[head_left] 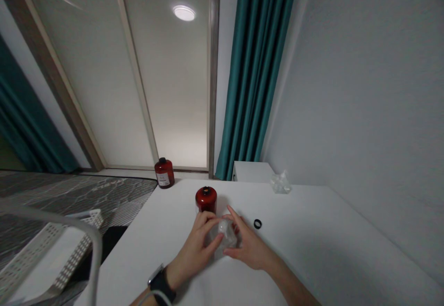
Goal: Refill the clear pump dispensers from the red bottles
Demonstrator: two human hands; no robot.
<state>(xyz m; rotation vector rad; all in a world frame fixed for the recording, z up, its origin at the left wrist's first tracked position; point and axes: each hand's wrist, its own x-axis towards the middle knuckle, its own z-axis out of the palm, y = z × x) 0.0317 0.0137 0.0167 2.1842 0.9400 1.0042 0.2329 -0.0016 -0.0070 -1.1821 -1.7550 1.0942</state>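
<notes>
Over the white table (166, 232) my two hands meet at a crumpled clear plastic bag (227, 240). My left hand (203, 237), with a dark-banded watch (161, 282) on the wrist, has its thumb and fingers closed on the bag's left side. From the right, my right hand (248, 245) curls its fingers and thumb around the other side. What lies inside the bag, if anything, I cannot make out. Just beyond my left hand stands a dark red bottle (206, 199), its lower part hidden by that hand. A small black ring (257, 223) lies right of my right hand.
Another red bottle (164, 176) with a black cap and white label stands at the table's far left corner. Crumpled clear plastic (280, 182) sits at the far edge, near a white cabinet (253, 171). A white basket (62, 276) is at lower left, behind a pale curved bar (93, 250).
</notes>
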